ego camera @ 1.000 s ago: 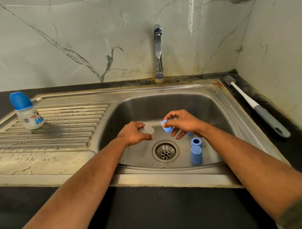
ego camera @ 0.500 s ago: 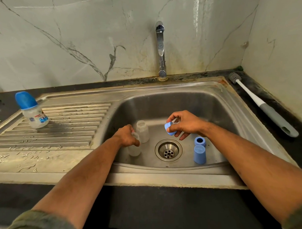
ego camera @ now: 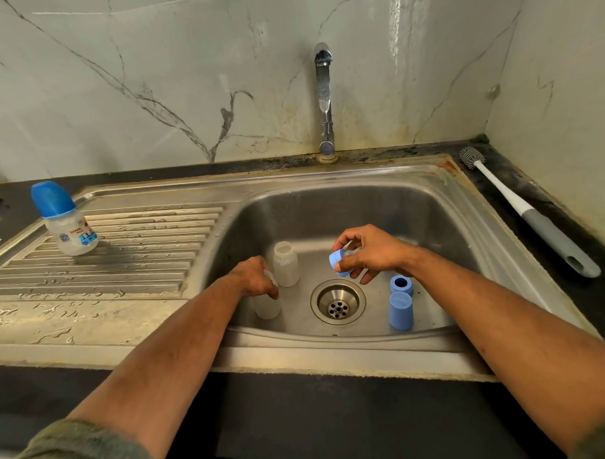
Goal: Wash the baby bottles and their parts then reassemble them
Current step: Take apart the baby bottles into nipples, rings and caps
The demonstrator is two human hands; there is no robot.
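My left hand (ego camera: 256, 277) grips the top of a clear bottle body (ego camera: 267, 308) standing on the sink floor at the front left. A second clear bottle body (ego camera: 286, 263) stands upright just behind it. My right hand (ego camera: 370, 252) holds a blue collar ring with a clear teat (ego camera: 340, 260) above the drain (ego camera: 338, 301). Right of the drain stand a blue ring (ego camera: 401, 285) and a blue cap (ego camera: 400, 310). An assembled bottle with a blue cap (ego camera: 66, 218) stands on the drainboard at the far left.
The steel sink basin (ego camera: 327, 208) sits below a tap (ego camera: 324, 98) that runs no water. A white and grey bottle brush (ego camera: 527, 213) lies on the dark counter at the right. The ribbed drainboard (ego camera: 130, 256) is wet.
My left hand went down and left from mid-basin to the bottle at the sink's front left and now grips its top. My right hand stayed over the drain with the blue ring.
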